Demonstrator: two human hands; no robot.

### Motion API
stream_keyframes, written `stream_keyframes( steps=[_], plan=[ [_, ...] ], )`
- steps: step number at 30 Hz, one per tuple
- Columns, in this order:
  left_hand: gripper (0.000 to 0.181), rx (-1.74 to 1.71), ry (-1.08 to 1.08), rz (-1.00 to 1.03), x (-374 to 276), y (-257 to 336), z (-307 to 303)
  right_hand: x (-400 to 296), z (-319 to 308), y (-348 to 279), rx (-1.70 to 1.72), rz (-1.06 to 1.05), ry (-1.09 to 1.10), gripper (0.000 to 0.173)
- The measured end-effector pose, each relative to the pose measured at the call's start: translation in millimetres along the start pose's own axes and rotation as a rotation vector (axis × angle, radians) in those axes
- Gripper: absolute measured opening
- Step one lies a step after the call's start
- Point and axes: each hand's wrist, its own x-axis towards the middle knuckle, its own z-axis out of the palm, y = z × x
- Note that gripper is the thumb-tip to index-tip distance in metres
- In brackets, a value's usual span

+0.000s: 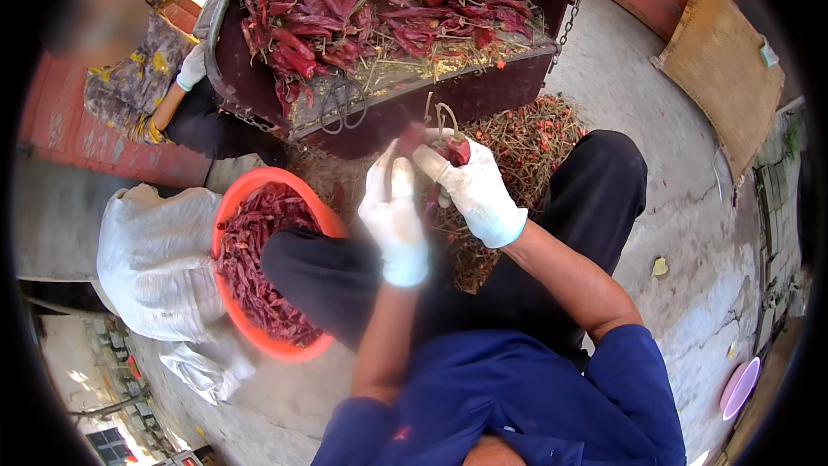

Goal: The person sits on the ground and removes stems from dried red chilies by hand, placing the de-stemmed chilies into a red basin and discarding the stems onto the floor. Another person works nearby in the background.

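Observation:
Both hands wear whitish work gloves with pale blue cuffs and are close together above my knees. My right hand (475, 184) grips dried red chili peppers (458, 150) whose stems point up. Beside it, my left hand (394, 207) pinches a blurred red chili pepper (412, 137) at its fingertips. In front stands a metal cart bed (414, 107) heaped with dried red chilies (388, 6) and stalks. Black-handled scissors (341, 103) lie at its near edge. By my left knee, an orange plastic tub (242, 310) holds many dried chilies (265, 272).
A pile of stems and red scraps (527, 142) covers the ground below the cart. White woven sacks (162, 259) sit left of the tub. Another person's gloved hand (193, 67) rests at the cart's left side. Chains (569, 22) hang from it; a woven mat (724, 71) lies right.

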Motion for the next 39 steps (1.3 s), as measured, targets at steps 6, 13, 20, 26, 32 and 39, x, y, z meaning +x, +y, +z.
stream_keyframes(
  steps=[6,13,20,26,32,39],
  plan=[
    [0.022,0.145,-0.09,0.072,1,-14,-12,4,0,8,0.048,-0.126,-0.1,0.031],
    [0.015,0.461,-0.297,0.145,6,-22,-38,14,-4,14,-0.143,-0.096,-0.131,0.027],
    [0.024,0.389,-0.136,0.3,11,11,-46,11,-9,10,-0.32,-0.157,-0.108,0.021],
    [0.017,0.353,-0.174,0.238,13,12,-46,7,-7,16,-0.357,-0.148,-0.24,0.023],
    [0.035,-0.801,-0.282,-0.456,28,-5,-56,-6,-5,-5,-0.138,0.17,-0.39,0.019],
    [0.041,-0.021,-0.175,0.017,36,4,-60,1,-8,-8,-0.245,0.02,-0.332,0.021]
  ],
)
